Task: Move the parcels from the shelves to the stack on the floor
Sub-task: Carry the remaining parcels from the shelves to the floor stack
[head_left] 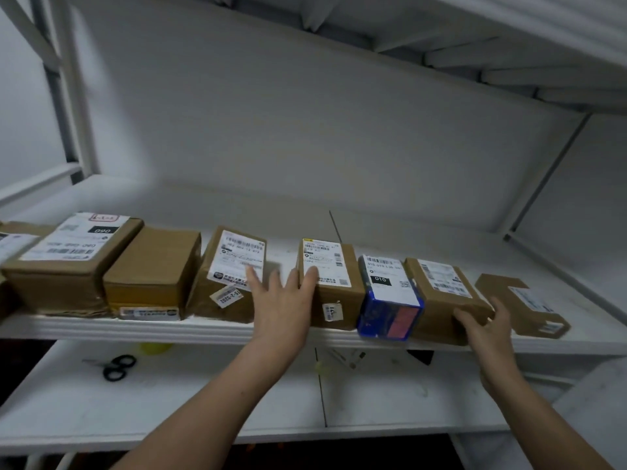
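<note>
Our left hand (283, 301) is spread wide, fingertips touching the middle parcel (330, 286) on the white shelf (169, 329). Our right hand (485, 329), open, curls around the brown parcel (441, 296) beside the blue box (390, 300). Labels blur.

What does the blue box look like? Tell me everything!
The blue box is a small parcel with dark blue sides and a pinkish-red patch on its front. A white label with barcodes and a black tag reading 010 covers its top. It sits at the front edge of the shelf, turned slightly askew, squeezed between two brown boxes. No hand touches it.
</note>
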